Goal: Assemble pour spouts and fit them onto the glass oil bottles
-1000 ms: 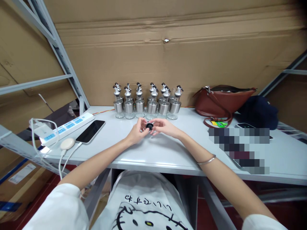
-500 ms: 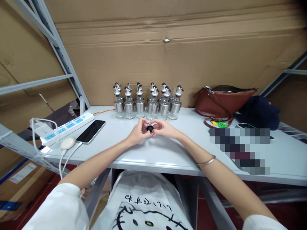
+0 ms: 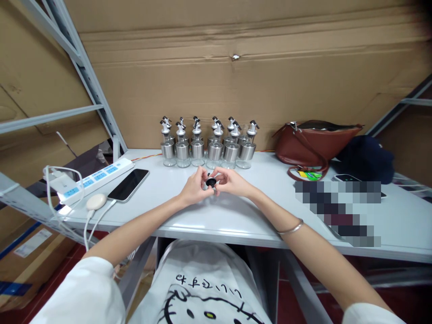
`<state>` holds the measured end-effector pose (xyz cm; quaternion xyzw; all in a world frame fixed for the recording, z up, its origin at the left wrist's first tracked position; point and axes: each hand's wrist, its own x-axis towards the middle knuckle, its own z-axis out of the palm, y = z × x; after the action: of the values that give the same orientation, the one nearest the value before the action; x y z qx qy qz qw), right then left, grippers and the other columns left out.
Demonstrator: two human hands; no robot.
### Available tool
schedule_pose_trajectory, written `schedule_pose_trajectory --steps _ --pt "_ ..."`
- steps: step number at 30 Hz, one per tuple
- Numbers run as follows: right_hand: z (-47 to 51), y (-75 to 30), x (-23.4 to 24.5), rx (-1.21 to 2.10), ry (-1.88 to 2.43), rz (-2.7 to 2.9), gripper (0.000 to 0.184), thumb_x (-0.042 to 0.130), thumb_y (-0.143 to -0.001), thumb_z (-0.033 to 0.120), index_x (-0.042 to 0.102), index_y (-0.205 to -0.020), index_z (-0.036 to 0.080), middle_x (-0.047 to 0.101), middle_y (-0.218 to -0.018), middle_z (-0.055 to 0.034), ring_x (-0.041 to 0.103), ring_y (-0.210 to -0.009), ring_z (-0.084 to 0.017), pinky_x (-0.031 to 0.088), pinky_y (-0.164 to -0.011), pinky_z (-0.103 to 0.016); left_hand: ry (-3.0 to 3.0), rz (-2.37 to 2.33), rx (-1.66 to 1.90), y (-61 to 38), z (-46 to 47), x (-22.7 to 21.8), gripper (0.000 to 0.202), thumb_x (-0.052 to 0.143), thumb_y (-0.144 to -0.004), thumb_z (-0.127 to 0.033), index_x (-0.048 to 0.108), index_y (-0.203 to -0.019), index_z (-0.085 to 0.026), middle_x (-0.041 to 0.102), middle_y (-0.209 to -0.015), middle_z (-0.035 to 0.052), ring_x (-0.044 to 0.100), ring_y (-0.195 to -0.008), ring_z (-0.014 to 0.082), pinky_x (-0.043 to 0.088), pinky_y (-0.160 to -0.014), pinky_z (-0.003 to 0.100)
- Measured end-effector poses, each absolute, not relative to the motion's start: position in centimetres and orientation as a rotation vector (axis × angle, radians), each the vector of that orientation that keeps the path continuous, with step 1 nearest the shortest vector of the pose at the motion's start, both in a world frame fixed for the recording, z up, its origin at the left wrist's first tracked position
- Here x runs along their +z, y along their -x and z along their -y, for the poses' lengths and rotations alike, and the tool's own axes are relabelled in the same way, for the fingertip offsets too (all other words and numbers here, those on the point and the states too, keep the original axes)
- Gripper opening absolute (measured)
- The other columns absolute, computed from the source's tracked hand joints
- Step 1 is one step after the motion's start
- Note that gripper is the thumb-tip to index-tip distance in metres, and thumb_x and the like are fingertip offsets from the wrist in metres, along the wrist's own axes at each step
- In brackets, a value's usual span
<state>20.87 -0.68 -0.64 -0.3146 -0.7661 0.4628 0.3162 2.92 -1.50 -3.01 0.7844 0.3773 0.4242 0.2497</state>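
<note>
Above the front middle of the table, a small black round cap (image 3: 211, 182) is pinched between my two hands, its dark hollow face turned toward me. My left hand (image 3: 196, 186) grips it from the left, fingers curled and thumb underneath. From the right, the bent fingers and thumb of my right hand (image 3: 231, 182) close on its other side. Fingers cover part of the cap, so its full shape cannot be made out. Just behind my hands stand several glass bottles (image 3: 214, 150) with steel bands and white-and-black pourer tops, upright in two rows.
To the left lie a phone (image 3: 128, 185), a power strip (image 3: 101, 176) and a round white charger (image 3: 96, 202) with cables. A brown handbag (image 3: 303, 146) and a dark cap (image 3: 367, 157) sit at the back right. Cardboard (image 3: 209, 90) walls the table's back.
The small black cap has tilted slightly between my fingers, showing more of its light rim. Both hands stay in almost the same place; the bottles stand as before.
</note>
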Motion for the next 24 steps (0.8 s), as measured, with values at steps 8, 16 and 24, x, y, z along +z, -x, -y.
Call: schedule_pose_trajectory --steps 8,16,24 --pt "0.9 -20.8 -0.4 1.044 0.894 2.047 0.017 0.061 -0.062 0.016 0.052 -0.076 0.017 0.065 -0.063 0.0040 0.042 -0.041 -0.004 0.029 -0.041 -0.016 -2.254 -1.058 1.176 -2.8 1.5 -3.2 0.022 0.064 -0.074 -0.022 0.043 -0.079 -0.018 0.041 -0.071 -0.0056 0.035 -0.055 0.0073 0.032 -0.053 0.021" --pt "-0.1 -20.8 -1.2 1.029 0.824 1.978 0.025 0.064 -0.068 0.029 0.050 -0.086 0.019 0.068 -0.081 -0.0012 0.058 -0.053 -0.010 0.045 -0.051 -0.022 -2.252 -0.999 1.371 -2.4 0.6 -3.9 0.032 0.062 -0.075 -0.020 0.037 -0.096 -0.021 0.053 -0.085 -0.0027 0.044 -0.056 0.0077 0.040 -0.059 0.024" --pt "-0.9 -21.2 -1.6 0.885 0.835 1.868 0.034 0.077 -0.063 0.036 0.053 -0.079 0.019 0.064 -0.079 -0.0015 0.062 -0.072 -0.017 0.052 -0.073 -0.033 -2.269 -0.857 1.516 -2.5 0.0 -4.0 0.032 0.056 -0.089 -0.034 0.049 -0.113 -0.015 0.060 -0.098 0.0048 0.059 -0.079 0.0152 0.050 -0.074 0.034"
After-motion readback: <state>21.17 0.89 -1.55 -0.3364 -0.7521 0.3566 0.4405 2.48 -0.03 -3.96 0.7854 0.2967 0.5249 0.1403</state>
